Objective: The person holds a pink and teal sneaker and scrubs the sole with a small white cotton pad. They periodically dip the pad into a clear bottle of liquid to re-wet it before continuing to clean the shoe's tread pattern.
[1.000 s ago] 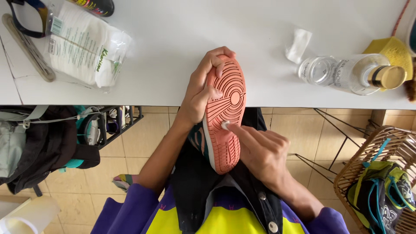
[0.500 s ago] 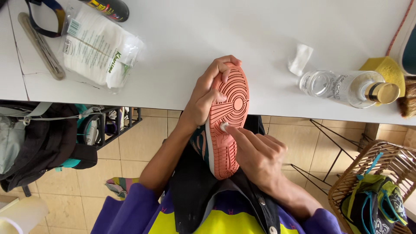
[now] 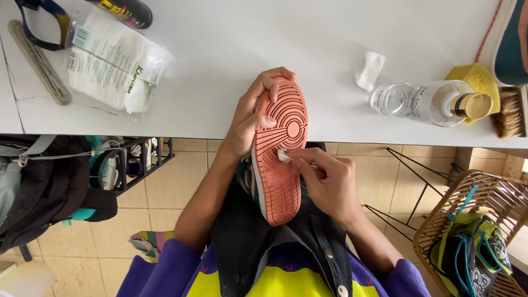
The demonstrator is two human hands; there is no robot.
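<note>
My left hand (image 3: 251, 118) grips the toe end of a sneaker (image 3: 280, 148) held sole-up over my lap, its salmon-orange ribbed sole facing me. My right hand (image 3: 324, 184) pinches a small white cotton wad (image 3: 284, 157) and presses it against the middle of the sole. The shoe's toe overlaps the front edge of the white table (image 3: 231, 49).
On the table lie a plastic bag of white cotton (image 3: 113, 69), a clear glass bottle on its side (image 3: 434, 102), a crumpled white scrap (image 3: 369, 70), a yellow sponge (image 3: 476, 80) and a brush (image 3: 509, 113). A wicker basket (image 3: 440, 228) with shoes stands at right, bags (image 3: 44, 187) at left.
The view has shifted slightly. My right hand with the cotton wad stays at the middle of the sole, making small moves, while my left hand keeps holding the toe.
</note>
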